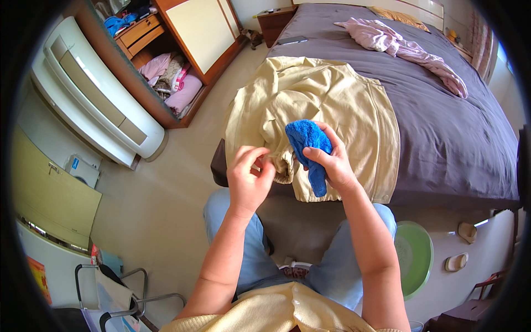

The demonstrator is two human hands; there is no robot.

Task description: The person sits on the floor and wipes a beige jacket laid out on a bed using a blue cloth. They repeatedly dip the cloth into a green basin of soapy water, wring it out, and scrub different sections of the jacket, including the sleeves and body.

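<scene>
A pale yellow jacket (356, 120) lies spread over the near edge of the bed, its gathered sleeve cuff (284, 168) towards me. My left hand (251, 176) is at the left of this cuff, thumb and forefinger bent close together; whether they pinch a bit of the fabric is not clear. In my right hand (332, 157) is a bunched blue terry cloth (305, 135), held above the jacket just right of the cuff, with one end hanging down.
The bed (448, 145) has a dark grey sheet, with a pink garment (386, 37) and a phone (292, 40) on it. A green basin (410, 259) and slippers (456, 262) are on the floor at right. Left stand an open wardrobe (199, 37), an air conditioner (95, 87) and a folding chair (112, 286).
</scene>
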